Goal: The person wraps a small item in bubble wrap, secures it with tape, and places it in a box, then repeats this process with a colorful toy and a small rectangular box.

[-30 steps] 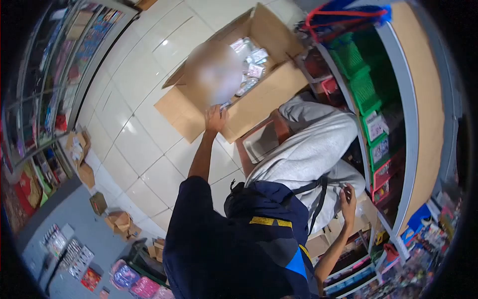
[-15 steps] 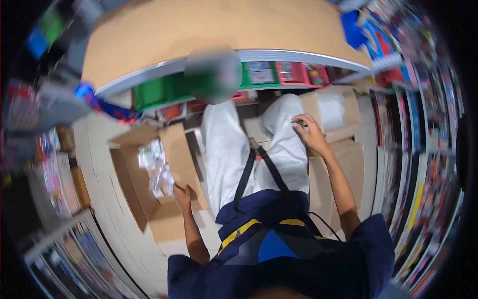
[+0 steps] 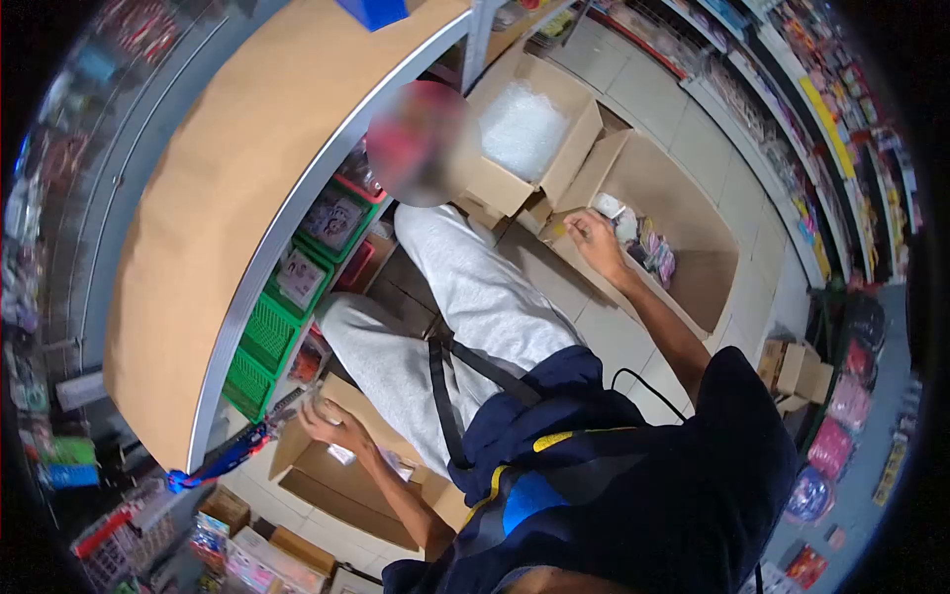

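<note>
My left hand (image 3: 334, 428) is raised over the near rim of a cardboard box (image 3: 341, 495) on the floor, below the green baskets. Its fingers are curled and slightly blurred, with a pale, shiny patch at the tips that I cannot make out. Small pale packs (image 3: 341, 453) lie in that box beneath the hand. My right hand (image 3: 597, 246) hovers at the edge of a larger cardboard box (image 3: 693, 208), fingers loosely bent and apart, with nothing clear in them. Plastic-wrapped packs (image 3: 653, 252) lie inside this box beside the hand.
A wooden-topped counter (image 3: 228, 148) curves along the left, with green baskets (image 3: 265, 332) on the shelf under it. Another open box (image 3: 524, 129) holds clear plastic wrap. Stocked shelves (image 3: 792, 109) line the right. A blurred round patch covers part of the view.
The view has turned towards the right, bringing the large right box into sight. My left hand has lifted from the packs in the left box; my right hand has moved from my knee to the right box.
</note>
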The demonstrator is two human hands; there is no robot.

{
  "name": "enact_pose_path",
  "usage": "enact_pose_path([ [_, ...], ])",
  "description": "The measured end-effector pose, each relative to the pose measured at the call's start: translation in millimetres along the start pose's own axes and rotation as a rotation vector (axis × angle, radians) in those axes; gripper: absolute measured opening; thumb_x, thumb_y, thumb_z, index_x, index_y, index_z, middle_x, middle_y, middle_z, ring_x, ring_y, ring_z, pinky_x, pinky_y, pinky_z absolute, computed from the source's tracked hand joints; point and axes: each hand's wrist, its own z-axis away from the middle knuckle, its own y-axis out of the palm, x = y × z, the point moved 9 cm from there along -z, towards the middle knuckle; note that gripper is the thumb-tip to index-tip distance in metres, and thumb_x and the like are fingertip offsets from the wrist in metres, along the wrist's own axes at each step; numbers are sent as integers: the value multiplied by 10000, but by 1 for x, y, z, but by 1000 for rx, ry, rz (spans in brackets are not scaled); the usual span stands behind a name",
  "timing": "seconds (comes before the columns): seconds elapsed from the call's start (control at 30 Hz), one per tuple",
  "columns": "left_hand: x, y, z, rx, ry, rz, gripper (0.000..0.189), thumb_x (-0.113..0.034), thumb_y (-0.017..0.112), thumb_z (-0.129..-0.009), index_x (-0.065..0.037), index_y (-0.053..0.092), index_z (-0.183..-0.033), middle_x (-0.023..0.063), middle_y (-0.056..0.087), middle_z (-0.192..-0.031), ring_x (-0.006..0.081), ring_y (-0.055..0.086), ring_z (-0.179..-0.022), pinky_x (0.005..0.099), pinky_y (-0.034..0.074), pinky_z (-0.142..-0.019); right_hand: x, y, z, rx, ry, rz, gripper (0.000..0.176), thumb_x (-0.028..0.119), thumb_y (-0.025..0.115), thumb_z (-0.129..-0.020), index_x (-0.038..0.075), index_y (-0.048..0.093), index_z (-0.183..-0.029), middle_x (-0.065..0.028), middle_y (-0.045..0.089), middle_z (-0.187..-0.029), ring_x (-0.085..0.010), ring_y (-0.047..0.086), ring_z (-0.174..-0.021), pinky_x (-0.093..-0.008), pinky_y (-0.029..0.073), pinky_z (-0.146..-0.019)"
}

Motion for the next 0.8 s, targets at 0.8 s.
enact_pose_path([
  [0.8, -216, -16, -256, 35, 348, -397, 399, -378, 424, -1057, -117, 606, -1299, 57, 579, -1367, 246, 498, -1302, 430, 288, -1121, -117, 169, -238, 428, 211, 592, 458, 317, 680, -897, 128, 568, -1298, -181, 562, -1336, -317, 533, -1295, -517, 375, -1064],
])
